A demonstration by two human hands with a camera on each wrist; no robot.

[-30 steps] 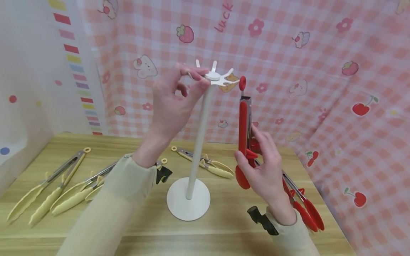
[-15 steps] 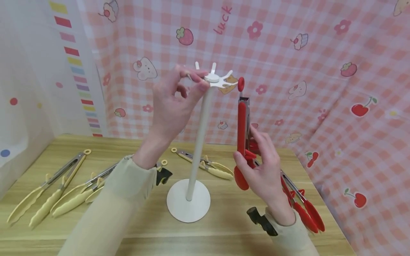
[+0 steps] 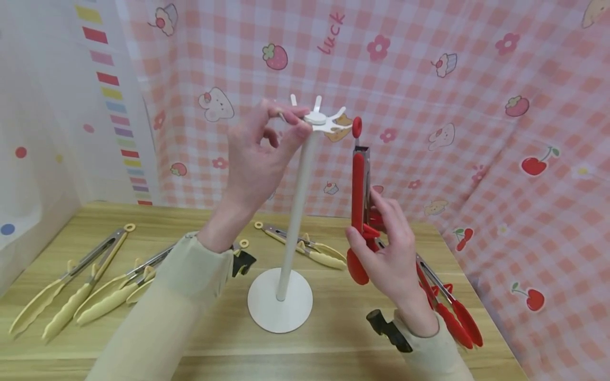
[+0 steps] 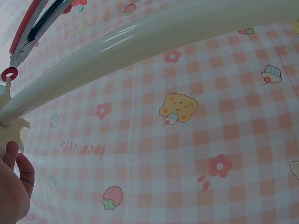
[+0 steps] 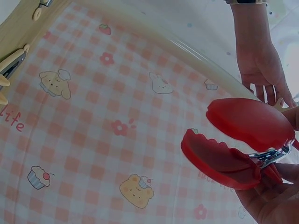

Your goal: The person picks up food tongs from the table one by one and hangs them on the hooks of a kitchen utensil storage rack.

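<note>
A white hook stand [image 3: 295, 222] rises from a round base, with several prongs spread around its top. My left hand [image 3: 254, 153] pinches the rim of that top between thumb and index finger. In my right hand [image 3: 393, 259] is a pair of red tongs [image 3: 358, 190], held upright with the heads downward. Their red hanging ring [image 3: 357, 127] is right at the tip of a right-hand prong; the left wrist view also shows this ring [image 4: 9, 73] against the prong. In the right wrist view the red tong heads [image 5: 250, 121] are slightly parted.
Yellow tongs [image 3: 90, 270] lie at the left of the wooden table [image 3: 229, 349], with more partly under the left forearm. Another yellow pair [image 3: 310, 247] lies behind the stand. Red tongs [image 3: 452, 307] lie at the right, beyond the right wrist. A checked cloth [image 3: 419, 106] hangs behind.
The red tongs have shifted very slightly left toward the prong. My left hand keeps its pinch on the stand's top. The head view has tilted up a little.
</note>
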